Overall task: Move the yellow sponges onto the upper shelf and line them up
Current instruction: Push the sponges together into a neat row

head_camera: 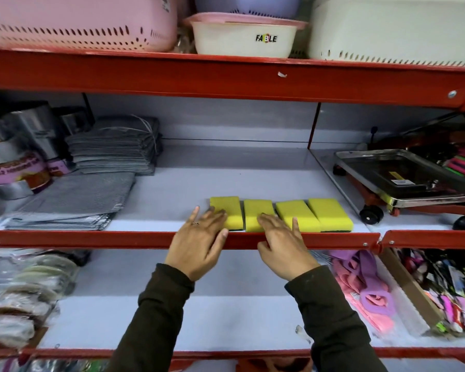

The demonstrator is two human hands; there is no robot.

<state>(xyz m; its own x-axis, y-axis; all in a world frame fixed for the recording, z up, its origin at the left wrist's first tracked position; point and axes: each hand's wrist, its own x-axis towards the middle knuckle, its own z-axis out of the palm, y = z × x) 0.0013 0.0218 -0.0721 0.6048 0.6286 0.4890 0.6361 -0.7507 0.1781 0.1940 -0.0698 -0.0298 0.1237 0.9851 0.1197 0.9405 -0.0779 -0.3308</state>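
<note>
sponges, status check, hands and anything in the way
Left hand open, fingertips on the leftmost of the sponges. Right hand open, touching the second. Four sponges side by side at the shelf front edge. Nothing in the way.

Red metal shelving (226, 76) with pale boards is seen across the frame; a pale back panel (226, 116) closes the middle tier.

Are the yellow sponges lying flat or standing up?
Flat. All four yellow sponges lie yellow side up in a row on the shelf, dark scrub side underneath.
</note>
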